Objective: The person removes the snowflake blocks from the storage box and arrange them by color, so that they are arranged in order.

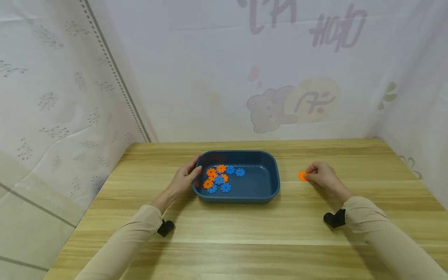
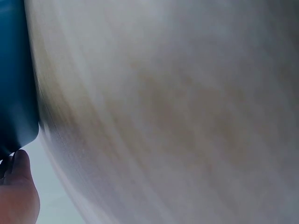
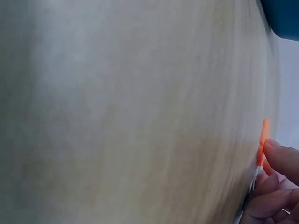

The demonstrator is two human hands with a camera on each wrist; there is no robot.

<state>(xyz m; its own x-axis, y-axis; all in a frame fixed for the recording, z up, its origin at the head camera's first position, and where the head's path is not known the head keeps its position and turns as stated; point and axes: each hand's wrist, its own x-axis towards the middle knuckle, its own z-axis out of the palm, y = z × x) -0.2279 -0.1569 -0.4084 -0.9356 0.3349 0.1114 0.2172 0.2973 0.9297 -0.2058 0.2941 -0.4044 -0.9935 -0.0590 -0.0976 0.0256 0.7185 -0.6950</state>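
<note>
- Fingers on the right hand (image 1: 324, 175) are closed up narrow, pinching an orange disc (image 1: 301, 176) right of center in the head view. It pokes out past the fingertips toward the left of the frame. Can't tell whether it touches the desk (image 1: 245, 229).
- Over on the left hand (image 1: 182, 178), the grip is on the left end of a dark blue tray (image 1: 259, 182), middle of the head view: thumb over the rim, other fingers along the outside wall.
- Pose-wise, both forearms come in from the bottom corners in beige sleeves (image 1: 388, 233), angled toward the middle. The right one sits well apart from the tray, off to its right.
- Right wrist view puts the pinch at the lower right edge, thumb and finger on the disc, with a corner of the tray at upper right. Left wrist view has a bit of hand at lower left, right up against the tray's bottom corner.
- As for looks, the held disc is bright, flat orange; it shows up thin and nearly edge-on in the right wrist view.
- Tray's got rounded corners, with orange discs (image 1: 221, 168) and blue discs (image 1: 240, 172) bunched in its left half, some overlapping, with little notches round their edges.
</note>
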